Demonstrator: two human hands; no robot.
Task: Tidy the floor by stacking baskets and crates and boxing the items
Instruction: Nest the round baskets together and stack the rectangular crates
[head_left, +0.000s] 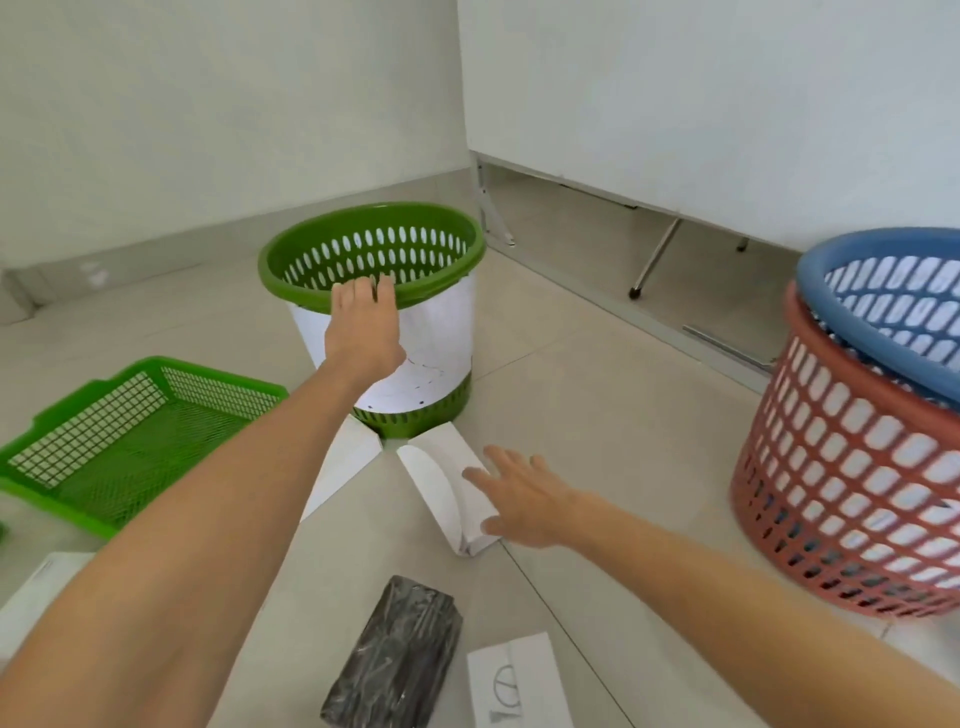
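Three baskets: round green perforated plastic basket (374, 270) upright on tiled floor (597, 395), mouth up, white paper around its side; blue perforated basket (883, 306) nested tilted in red perforated basket (852, 499), far right.
Left hand (363, 322): arm stretched forward, fingers curled over green basket's near rim, gripping it.
Right hand (524, 493): palm down, fingers spread, loose, resting on long white carton (441, 478); carton's long axis runs from basket foot toward viewer.
Second white carton (345, 462): just left, partly under left forearm, angled from the basket foot.
Green mesh tray (119, 441): flat on floor, left, apart from basket.
Black wrapped packet (400, 660): bottom centre, beside white printed sheet (517, 680).
Room: bare floor between green basket and red basket; wall corner behind.
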